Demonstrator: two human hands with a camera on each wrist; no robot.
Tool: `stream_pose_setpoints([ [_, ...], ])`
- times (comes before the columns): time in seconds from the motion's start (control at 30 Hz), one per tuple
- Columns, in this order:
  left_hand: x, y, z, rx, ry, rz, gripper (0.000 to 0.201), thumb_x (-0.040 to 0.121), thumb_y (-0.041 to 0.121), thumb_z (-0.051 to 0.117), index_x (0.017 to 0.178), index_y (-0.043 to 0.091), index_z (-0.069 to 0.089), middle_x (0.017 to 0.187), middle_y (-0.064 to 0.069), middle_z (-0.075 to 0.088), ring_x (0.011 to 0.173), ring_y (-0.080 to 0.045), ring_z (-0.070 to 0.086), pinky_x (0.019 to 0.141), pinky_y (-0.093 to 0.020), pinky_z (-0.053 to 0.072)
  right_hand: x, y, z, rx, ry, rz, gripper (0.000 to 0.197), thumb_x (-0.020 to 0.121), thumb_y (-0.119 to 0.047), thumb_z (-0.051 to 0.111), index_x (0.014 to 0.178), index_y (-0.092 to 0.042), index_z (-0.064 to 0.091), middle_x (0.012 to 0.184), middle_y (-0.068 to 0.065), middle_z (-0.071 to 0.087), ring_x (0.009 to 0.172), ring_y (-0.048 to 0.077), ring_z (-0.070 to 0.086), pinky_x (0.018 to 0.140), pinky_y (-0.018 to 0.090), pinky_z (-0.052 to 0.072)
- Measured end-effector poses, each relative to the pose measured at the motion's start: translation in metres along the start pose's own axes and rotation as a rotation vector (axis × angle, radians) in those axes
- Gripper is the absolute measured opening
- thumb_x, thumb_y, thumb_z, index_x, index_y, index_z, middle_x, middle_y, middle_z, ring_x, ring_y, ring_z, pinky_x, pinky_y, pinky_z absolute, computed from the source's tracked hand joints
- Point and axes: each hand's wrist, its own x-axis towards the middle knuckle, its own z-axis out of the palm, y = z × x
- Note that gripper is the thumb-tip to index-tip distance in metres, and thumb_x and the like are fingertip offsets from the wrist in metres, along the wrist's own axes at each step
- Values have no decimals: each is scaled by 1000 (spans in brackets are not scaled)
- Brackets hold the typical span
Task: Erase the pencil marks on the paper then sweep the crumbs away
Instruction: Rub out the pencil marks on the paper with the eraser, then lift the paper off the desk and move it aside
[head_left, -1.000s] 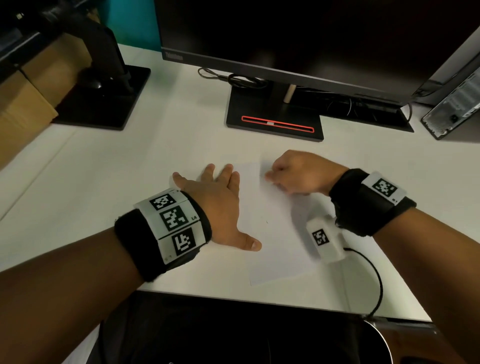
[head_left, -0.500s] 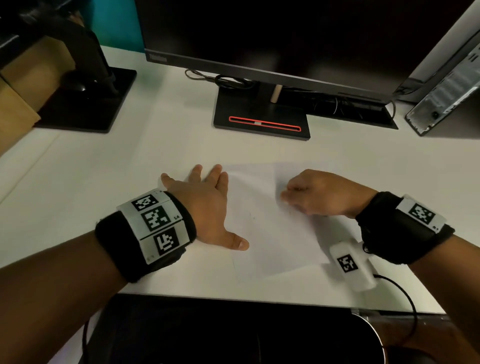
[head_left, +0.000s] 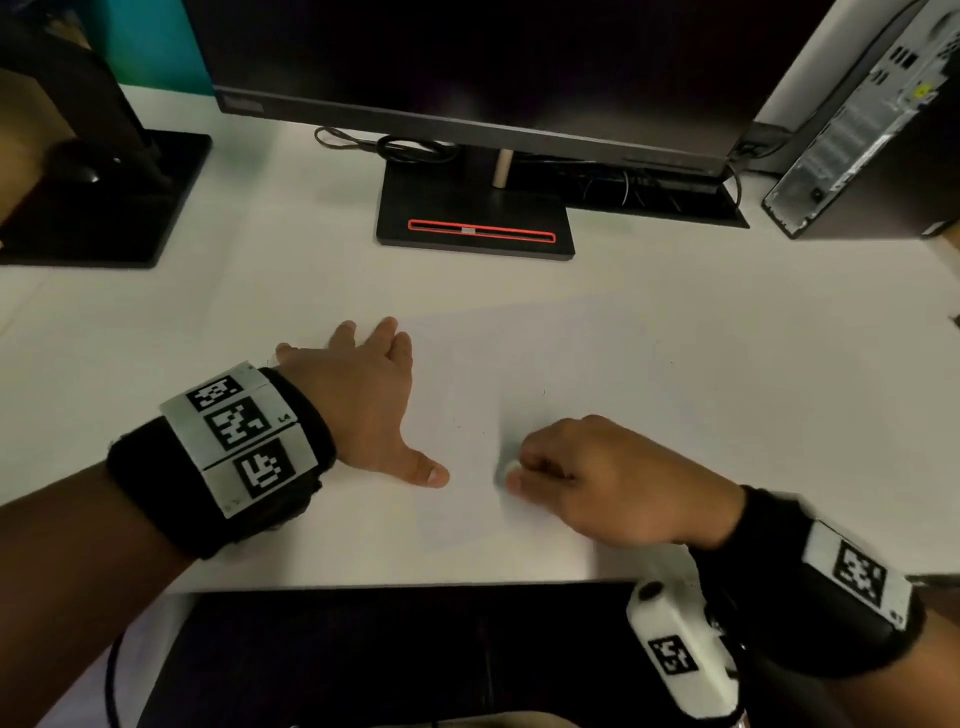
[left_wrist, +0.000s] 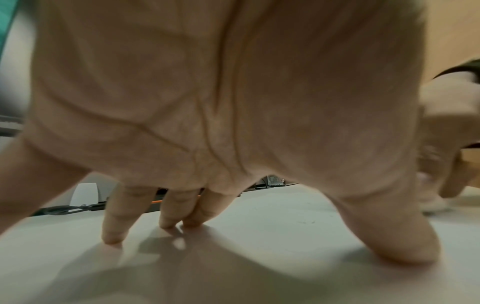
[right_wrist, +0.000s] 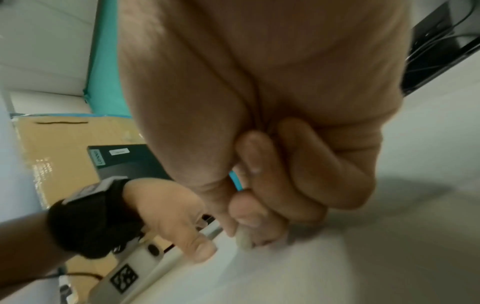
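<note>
A white sheet of paper (head_left: 597, 374) lies on the white desk in front of me, with a few faint dark specks (head_left: 543, 392) on it. My left hand (head_left: 363, 400) lies flat with straight fingers on the paper's left edge, thumb spread toward the right hand. My right hand (head_left: 597, 478) is curled near the paper's front part and pinches a small white eraser (head_left: 510, 466) whose tip touches the sheet. In the right wrist view the eraser (right_wrist: 242, 239) pokes out below the fingertips, a blue band showing higher up. In the left wrist view the left hand's fingers (left_wrist: 114, 222) press the surface.
A monitor on a black stand (head_left: 475, 218) stands behind the paper, cables beside it. Another black stand (head_left: 98, 197) is at the far left and a computer case (head_left: 862, 130) at the far right. The desk's front edge (head_left: 415, 584) runs just below my hands.
My right hand with the eraser has travelled from the paper's far part down toward me and leftward, near the left thumb. The left hand has stayed flat on the paper's left edge.
</note>
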Motion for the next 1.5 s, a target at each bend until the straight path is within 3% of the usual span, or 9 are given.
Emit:
stream_pose_setpoints([
  [0.23,0,3,-1,-2,-20,-5,146,59,94,54,156,12,-18,163,-1,-28,153,-33,-12,112,-69,24,-1,35,-22,-85,135,199,44,102,-32,50,63,-13,45,59,2,52,52,15,44,52,27,33],
  [0.4,1,3,-3,-1,-16,-3,146,59,94,55,156,12,-18,163,-1,-28,153,-33,-11,112,-69,25,4,3,-2,-98,11,28,43,103,-36,49,66,-14,45,60,-3,47,53,10,43,51,22,32],
  [0.6,1,2,0,-8,-1,-7,146,59,94,55,156,13,-18,164,0,-27,153,-33,-10,111,-68,27,4,36,-28,-101,71,201,43,102,-37,50,69,-10,48,63,1,50,57,16,44,53,26,33],
  [0.8,2,3,-1,-6,27,2,148,56,95,57,157,12,-13,165,-3,-22,153,-35,-5,112,-65,29,-3,12,-7,-110,-34,42,42,102,-41,48,71,-13,50,66,-1,53,60,14,46,59,29,36],
  [0.97,5,-3,-6,-15,91,21,135,48,92,67,148,17,15,163,-4,10,144,-36,24,103,-54,44,-10,57,-40,65,171,290,39,101,-34,54,69,-12,53,61,-2,58,53,13,48,57,28,39],
  [1.07,11,-7,-16,-31,143,8,113,54,88,68,134,19,25,136,1,38,125,-30,38,94,-49,48,-13,84,-53,248,305,393,37,99,-31,58,68,-11,52,60,4,55,50,17,47,57,31,42],
  [1.2,19,-2,-28,-136,250,-3,77,80,66,67,130,18,32,108,-1,46,111,-29,45,94,-49,49,-8,98,-52,330,308,470,38,100,-28,58,65,-13,53,60,8,55,48,25,56,57,36,50],
  [1.4,32,7,-33,-208,315,-19,86,86,42,73,150,18,22,124,-11,51,121,-32,48,99,-48,49,-7,98,-56,408,312,482,37,99,-27,58,66,-13,54,63,11,54,52,27,56,57,39,53],
  [1.5,37,5,-32,-263,347,-15,60,88,31,70,138,16,41,120,-10,58,115,-31,52,95,-43,50,-11,97,-57,434,334,447,36,100,-28,58,69,-10,54,62,8,54,53,25,53,55,36,49],
])
